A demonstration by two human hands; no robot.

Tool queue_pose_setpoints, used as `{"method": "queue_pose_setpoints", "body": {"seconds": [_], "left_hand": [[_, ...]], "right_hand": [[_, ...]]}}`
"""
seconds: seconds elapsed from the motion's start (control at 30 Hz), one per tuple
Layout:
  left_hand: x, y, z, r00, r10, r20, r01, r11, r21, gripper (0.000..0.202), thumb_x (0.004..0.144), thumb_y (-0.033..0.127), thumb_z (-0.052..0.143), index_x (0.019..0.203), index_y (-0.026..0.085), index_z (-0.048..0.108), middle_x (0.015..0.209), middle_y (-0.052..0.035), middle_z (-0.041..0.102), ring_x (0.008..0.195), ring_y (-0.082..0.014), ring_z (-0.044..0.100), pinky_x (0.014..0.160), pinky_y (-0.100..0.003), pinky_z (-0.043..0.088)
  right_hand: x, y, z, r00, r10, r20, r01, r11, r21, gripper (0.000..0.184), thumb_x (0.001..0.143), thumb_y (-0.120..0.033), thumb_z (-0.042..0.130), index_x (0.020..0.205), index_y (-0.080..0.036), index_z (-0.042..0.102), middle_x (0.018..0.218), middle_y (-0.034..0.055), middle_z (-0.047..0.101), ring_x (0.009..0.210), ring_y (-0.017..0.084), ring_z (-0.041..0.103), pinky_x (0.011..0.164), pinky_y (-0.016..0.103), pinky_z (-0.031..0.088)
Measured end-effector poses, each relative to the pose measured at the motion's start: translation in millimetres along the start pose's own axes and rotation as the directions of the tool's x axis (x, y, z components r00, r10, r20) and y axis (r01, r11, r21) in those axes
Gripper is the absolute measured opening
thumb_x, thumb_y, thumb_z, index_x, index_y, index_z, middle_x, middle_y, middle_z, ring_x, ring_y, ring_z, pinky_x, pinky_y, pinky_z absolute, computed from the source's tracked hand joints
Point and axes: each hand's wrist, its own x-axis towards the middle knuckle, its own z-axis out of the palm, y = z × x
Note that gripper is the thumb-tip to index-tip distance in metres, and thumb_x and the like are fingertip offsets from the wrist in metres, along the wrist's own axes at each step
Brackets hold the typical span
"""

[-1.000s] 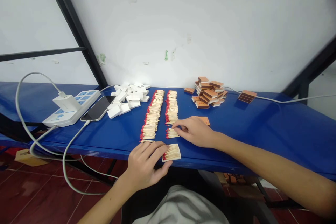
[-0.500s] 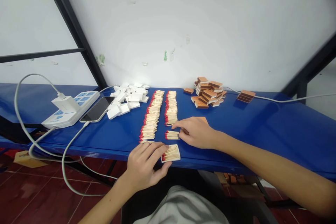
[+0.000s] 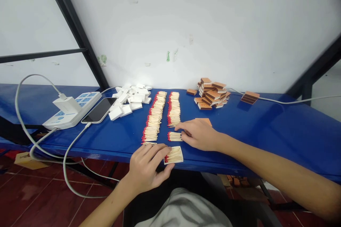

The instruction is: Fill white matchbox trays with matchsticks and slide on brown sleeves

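My left hand (image 3: 146,168) rests at the near edge of the blue table (image 3: 266,138), its thumb and fingers closed on a white tray of matches (image 3: 174,155). My right hand (image 3: 198,134) lies palm down just beyond it, fingertips touching a small bunch of red-tipped matches (image 3: 174,136). Two long rows of matches (image 3: 160,113) run away from me toward the wall. A brown matchbox sleeve (image 3: 205,120) peeks out behind my right hand.
A heap of white inner trays (image 3: 130,100) lies at the back left beside a phone (image 3: 99,110) and a white power strip (image 3: 71,108) with cables. A pile of brown matchboxes (image 3: 211,94) and a small separate stack (image 3: 250,97) stand at the back right.
My right hand has drawn the small bunch of matches slightly toward me and away from the right row. My left hand and the tray have stayed put.
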Motion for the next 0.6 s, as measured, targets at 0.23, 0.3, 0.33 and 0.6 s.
{"method": "queue_pose_setpoints", "body": {"seconds": [0.23, 0.3, 0.33, 0.6], "left_hand": [[0.0, 1.2, -1.5, 1.000, 0.003, -0.010, -0.003, 1.000, 0.004, 0.024, 0.087, 0.027, 0.064, 0.109, 0.017, 0.063, 0.100, -0.0075, 0.074, 0.079, -0.0207, 0.067, 0.069, -0.034, 0.050], [0.6, 1.2, -1.9, 1.000, 0.004, -0.013, -0.004, 1.000, 0.007, 0.023, 0.087, 0.027, 0.064, 0.108, 0.017, 0.063, 0.099, -0.0073, 0.075, 0.079, -0.0204, 0.068, 0.069, -0.033, 0.050], [1.0, 1.2, -2.1, 1.000, 0.003, -0.014, -0.003, 1.000, 0.009, 0.023, 0.087, 0.027, 0.064, 0.108, 0.017, 0.063, 0.099, -0.0072, 0.075, 0.079, -0.0202, 0.068, 0.069, -0.033, 0.051], [1.2, 1.1, -2.0, 1.000, -0.002, -0.007, 0.002, 1.000, 0.005, 0.023, 0.087, 0.027, 0.064, 0.108, 0.018, 0.062, 0.099, -0.0073, 0.075, 0.077, -0.0211, 0.067, 0.068, -0.034, 0.050]], "right_hand": [[-0.9, -2.5, 3.7, 0.999, -0.030, -0.027, 0.031, 0.999, 0.044, 0.036, 0.094, -0.045, 0.055, 0.119, -0.021, 0.069, 0.114, 0.0052, 0.074, 0.101, 0.023, 0.068, 0.084, 0.033, 0.044], [-0.8, -2.6, 3.9, 0.999, -0.041, -0.030, 0.042, 0.998, 0.047, 0.037, 0.094, -0.046, 0.057, 0.118, -0.022, 0.070, 0.112, 0.0053, 0.074, 0.101, 0.022, 0.068, 0.084, 0.033, 0.044], [-0.8, -2.5, 3.8, 0.998, -0.049, -0.034, 0.050, 0.998, 0.045, 0.035, 0.095, -0.046, 0.057, 0.117, -0.022, 0.071, 0.108, 0.0053, 0.074, 0.098, 0.022, 0.068, 0.083, 0.033, 0.044], [0.5, -3.1, 5.3, 0.994, -0.101, -0.035, 0.103, 0.993, 0.061, 0.025, 0.099, -0.036, 0.053, 0.106, -0.023, 0.073, 0.092, 0.0030, 0.073, 0.085, 0.017, 0.066, 0.073, 0.029, 0.041]]}}
